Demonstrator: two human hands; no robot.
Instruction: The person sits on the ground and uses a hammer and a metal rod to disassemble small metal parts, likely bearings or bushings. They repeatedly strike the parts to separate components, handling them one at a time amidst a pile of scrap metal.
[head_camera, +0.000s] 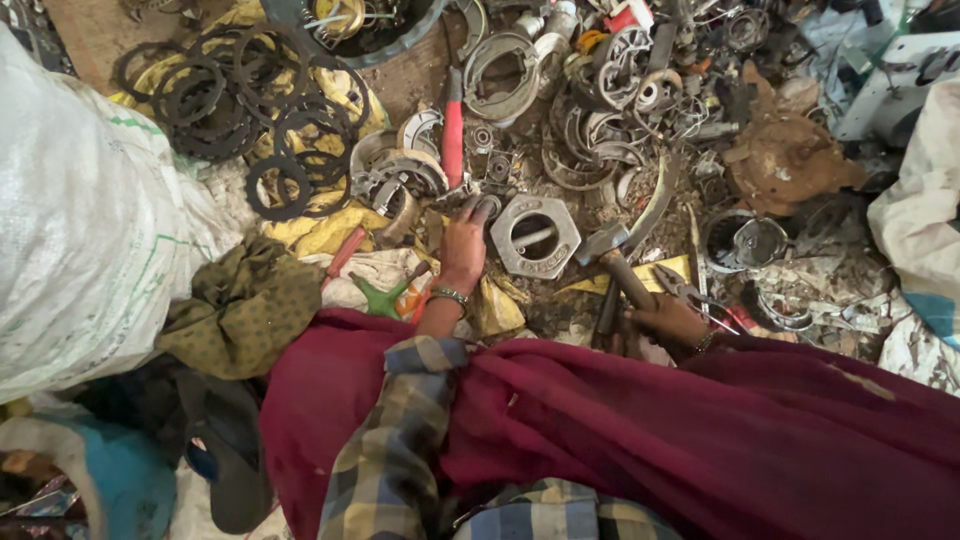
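L hand is laid open, fingertips on scrap beside a hexagonal metal flange. R hand, partly hidden by maroon cloth, is closed round a hammer handle. A basin, cut off at top, holds metal bits.

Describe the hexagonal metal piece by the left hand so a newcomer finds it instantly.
Start at the scrap pile above the maroon cloth. Just right of the left hand lies the hexagonal metal flange. It alone is six-sided, grey, with a wide round central hole.
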